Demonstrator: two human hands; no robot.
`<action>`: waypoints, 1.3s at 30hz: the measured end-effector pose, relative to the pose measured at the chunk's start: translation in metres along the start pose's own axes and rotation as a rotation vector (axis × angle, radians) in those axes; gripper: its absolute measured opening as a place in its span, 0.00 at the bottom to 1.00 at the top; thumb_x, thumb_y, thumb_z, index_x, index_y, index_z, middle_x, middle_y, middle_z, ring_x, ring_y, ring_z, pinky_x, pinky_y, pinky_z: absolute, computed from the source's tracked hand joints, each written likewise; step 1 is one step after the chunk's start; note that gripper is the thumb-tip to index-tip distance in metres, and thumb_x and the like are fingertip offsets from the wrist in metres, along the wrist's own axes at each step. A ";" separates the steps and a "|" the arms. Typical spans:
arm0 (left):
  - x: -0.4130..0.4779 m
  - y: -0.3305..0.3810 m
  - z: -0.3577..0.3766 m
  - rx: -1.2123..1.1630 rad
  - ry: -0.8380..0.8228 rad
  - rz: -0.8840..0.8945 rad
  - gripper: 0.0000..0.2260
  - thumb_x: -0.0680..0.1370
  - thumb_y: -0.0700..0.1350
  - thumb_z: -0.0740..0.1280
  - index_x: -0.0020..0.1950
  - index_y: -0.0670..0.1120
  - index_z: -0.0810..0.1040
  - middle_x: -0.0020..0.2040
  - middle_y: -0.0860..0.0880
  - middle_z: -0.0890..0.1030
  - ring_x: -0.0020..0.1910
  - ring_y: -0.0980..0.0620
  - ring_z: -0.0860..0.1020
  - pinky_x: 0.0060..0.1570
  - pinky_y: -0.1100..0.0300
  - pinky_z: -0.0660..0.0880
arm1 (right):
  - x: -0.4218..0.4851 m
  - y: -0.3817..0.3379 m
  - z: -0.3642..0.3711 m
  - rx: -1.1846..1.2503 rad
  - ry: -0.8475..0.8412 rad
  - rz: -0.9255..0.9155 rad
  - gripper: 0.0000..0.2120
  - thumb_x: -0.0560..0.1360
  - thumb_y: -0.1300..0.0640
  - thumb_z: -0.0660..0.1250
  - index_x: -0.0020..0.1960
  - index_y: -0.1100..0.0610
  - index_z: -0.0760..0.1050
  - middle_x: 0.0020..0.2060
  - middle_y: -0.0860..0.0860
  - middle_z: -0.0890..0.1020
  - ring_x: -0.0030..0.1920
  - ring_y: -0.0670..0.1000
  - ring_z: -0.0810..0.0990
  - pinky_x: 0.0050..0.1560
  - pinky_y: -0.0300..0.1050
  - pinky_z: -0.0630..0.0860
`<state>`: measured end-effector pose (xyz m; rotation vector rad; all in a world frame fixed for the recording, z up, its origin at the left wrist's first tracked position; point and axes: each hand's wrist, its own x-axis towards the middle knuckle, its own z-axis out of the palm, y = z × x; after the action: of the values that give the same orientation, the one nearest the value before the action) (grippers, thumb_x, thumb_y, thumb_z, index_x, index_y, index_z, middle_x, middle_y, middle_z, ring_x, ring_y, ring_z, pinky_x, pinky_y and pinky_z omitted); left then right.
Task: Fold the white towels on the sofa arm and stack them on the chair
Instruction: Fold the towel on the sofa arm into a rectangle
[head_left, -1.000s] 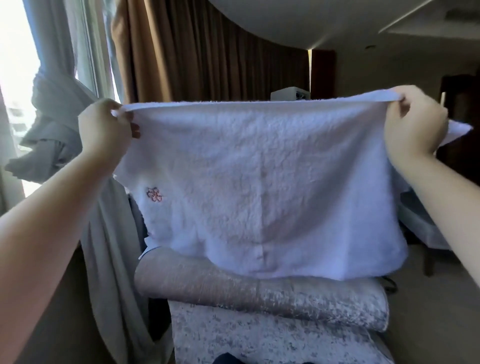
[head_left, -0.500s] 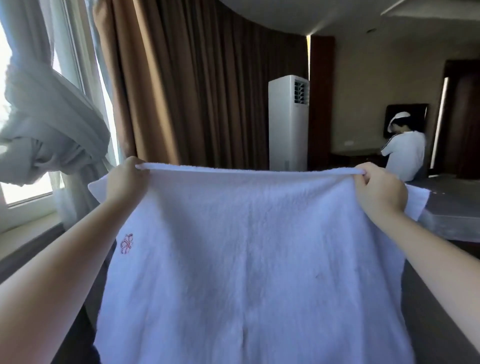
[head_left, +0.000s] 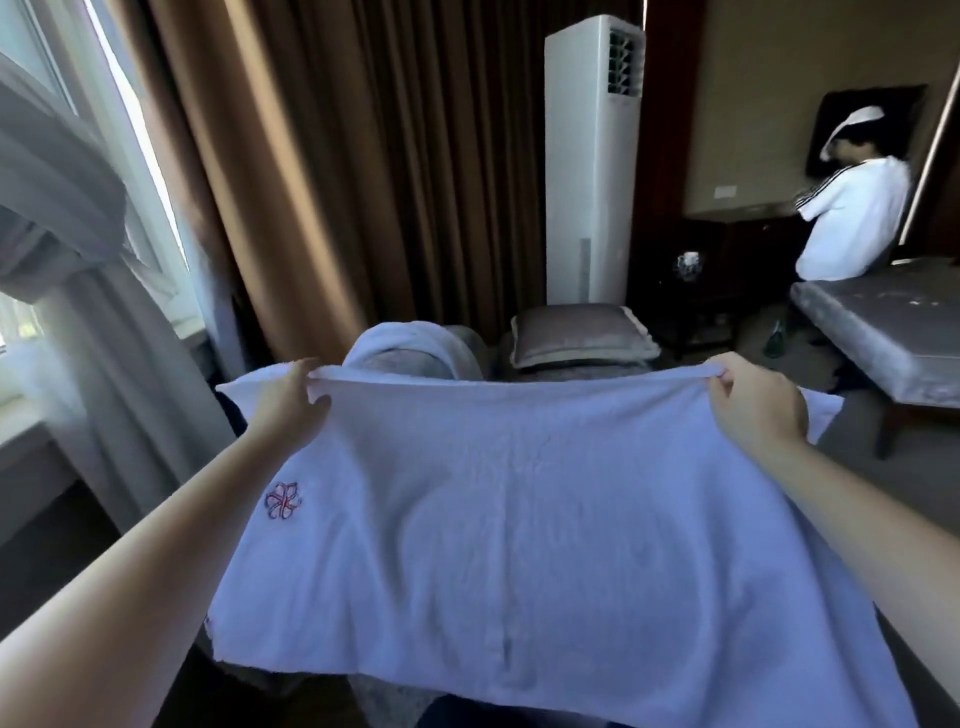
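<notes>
Towel stretched wide between two pinching hands

Left hand (head_left: 288, 402) and right hand (head_left: 753, 405) each pinch the top hem of the white towel (head_left: 519, 545), with the fingers curled over the edge; the thumbs are hidden behind the cloth. The towel hangs down from both hands and spreads toward the person, between the two forearms. A loose corner sticks out on the outer side of each hand, and the embroidered flower (head_left: 283, 500) lies just below the left hand. Beyond the left hand, a second white towel (head_left: 395, 335) is draped over what I judge is the sofa arm (head_left: 415, 364). The risk, I think, is that the loose corners flop when the hands come together, so the fold would be uneven. If one pinch is weak, that side may also slip and drop.
</notes>
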<state>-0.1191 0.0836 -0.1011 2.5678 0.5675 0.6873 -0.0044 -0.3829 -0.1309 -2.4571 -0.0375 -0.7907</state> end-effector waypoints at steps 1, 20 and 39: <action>0.003 -0.003 0.009 0.010 -0.036 -0.014 0.29 0.79 0.41 0.64 0.78 0.47 0.57 0.63 0.37 0.77 0.55 0.37 0.77 0.49 0.52 0.69 | 0.000 0.004 0.013 -0.004 -0.033 -0.001 0.13 0.79 0.61 0.56 0.59 0.56 0.76 0.35 0.55 0.76 0.39 0.58 0.71 0.31 0.46 0.60; -0.174 0.119 0.158 -0.051 -0.121 0.860 0.19 0.75 0.48 0.58 0.59 0.41 0.79 0.62 0.45 0.80 0.61 0.44 0.78 0.65 0.40 0.69 | -0.141 0.085 -0.009 0.021 -0.038 -0.075 0.21 0.73 0.47 0.58 0.57 0.60 0.77 0.56 0.55 0.79 0.53 0.58 0.74 0.52 0.42 0.65; -0.200 0.149 0.204 -0.118 0.152 0.752 0.10 0.75 0.43 0.64 0.50 0.41 0.82 0.55 0.46 0.83 0.58 0.44 0.79 0.61 0.42 0.71 | -0.144 0.129 -0.032 0.363 -0.069 0.420 0.07 0.76 0.52 0.68 0.41 0.53 0.77 0.40 0.47 0.78 0.40 0.46 0.77 0.39 0.38 0.70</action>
<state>-0.1260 -0.1945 -0.2636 2.5955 -0.4278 1.1137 -0.1164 -0.4890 -0.2526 -2.0464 0.2773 -0.4666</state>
